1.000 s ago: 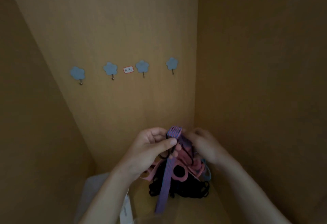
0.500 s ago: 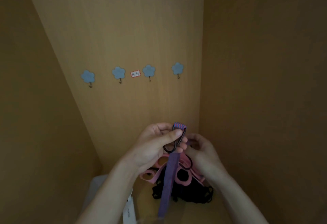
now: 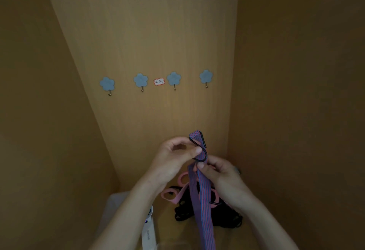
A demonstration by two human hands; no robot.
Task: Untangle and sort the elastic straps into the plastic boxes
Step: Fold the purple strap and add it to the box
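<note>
Translucent plastic box [image 3: 113,208] low left, partly behind left forearm. Left hand [image 3: 173,160] pinches black hook [image 3: 204,154] at strap top. Purple strap [image 3: 202,206], flat, red-blue pinstriped, hangs mid-air above pink straps [image 3: 173,201] and black straps [image 3: 183,213] heaped on wooden floor [image 3: 167,230]. Right hand [image 3: 222,174] pinches strap just below hook.
</note>
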